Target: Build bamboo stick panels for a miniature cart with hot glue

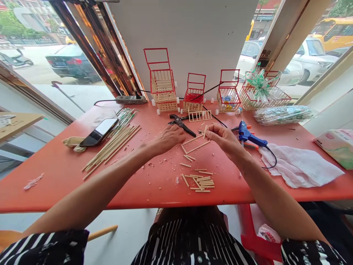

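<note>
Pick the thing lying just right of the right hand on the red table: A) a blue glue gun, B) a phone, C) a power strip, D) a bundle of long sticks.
A: the blue glue gun lies on the red table just beside the right hand, its cord trailing toward the white cloth.

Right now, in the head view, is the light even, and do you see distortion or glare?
Head view: daylight from the windows is bright and fairly even, with soft shadows under the left hand and right hand; the wide lens bends the red table edge and window frames; the phone screen shows pale glare; small sticks stay sharp.
</note>
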`<control>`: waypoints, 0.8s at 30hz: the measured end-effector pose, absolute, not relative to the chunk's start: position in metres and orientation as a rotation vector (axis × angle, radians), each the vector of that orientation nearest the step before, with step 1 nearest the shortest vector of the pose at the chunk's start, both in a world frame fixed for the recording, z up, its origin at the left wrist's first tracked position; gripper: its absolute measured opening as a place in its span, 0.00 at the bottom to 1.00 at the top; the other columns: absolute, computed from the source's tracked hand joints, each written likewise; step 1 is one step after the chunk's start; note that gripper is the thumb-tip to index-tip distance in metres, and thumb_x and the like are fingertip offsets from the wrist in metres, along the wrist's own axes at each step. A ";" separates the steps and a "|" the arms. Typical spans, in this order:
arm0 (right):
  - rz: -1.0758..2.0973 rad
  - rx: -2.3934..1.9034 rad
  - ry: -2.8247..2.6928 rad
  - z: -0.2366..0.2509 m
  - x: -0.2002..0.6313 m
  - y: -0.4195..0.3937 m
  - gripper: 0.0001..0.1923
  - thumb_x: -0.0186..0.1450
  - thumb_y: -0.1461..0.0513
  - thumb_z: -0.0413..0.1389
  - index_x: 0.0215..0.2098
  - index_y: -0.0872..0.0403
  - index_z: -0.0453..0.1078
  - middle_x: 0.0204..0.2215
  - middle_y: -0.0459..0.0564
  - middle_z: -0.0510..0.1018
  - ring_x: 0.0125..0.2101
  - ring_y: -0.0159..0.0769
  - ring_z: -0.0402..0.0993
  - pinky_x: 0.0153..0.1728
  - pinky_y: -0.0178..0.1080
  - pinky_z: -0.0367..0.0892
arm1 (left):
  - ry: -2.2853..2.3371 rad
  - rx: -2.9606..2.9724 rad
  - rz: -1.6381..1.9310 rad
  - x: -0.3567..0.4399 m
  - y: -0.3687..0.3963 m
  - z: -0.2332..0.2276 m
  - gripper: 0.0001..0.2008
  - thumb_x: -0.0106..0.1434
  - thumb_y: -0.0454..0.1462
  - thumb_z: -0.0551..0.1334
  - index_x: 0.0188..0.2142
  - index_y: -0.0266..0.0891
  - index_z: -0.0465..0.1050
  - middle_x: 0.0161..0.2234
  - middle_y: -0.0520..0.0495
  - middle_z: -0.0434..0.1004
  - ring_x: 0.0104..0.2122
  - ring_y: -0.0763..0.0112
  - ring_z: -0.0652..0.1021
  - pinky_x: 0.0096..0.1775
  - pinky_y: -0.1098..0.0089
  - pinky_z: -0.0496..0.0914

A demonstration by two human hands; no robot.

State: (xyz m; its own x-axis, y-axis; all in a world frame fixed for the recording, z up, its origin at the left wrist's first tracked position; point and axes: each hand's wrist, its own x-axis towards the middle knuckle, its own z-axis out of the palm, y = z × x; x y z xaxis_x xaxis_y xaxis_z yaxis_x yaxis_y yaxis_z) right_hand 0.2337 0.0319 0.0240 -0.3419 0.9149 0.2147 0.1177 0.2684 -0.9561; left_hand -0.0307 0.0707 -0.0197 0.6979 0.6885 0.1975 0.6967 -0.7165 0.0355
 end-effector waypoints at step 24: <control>1.239 -0.922 -1.598 0.019 0.240 0.040 0.16 0.62 0.50 0.66 0.30 0.53 0.72 0.28 0.44 0.72 0.33 0.33 0.66 0.41 0.39 0.62 | -0.393 -2.723 -0.377 -0.041 0.068 0.029 0.13 0.77 0.32 0.55 0.47 0.44 0.79 0.41 0.45 0.83 0.50 0.61 0.76 0.60 0.57 0.63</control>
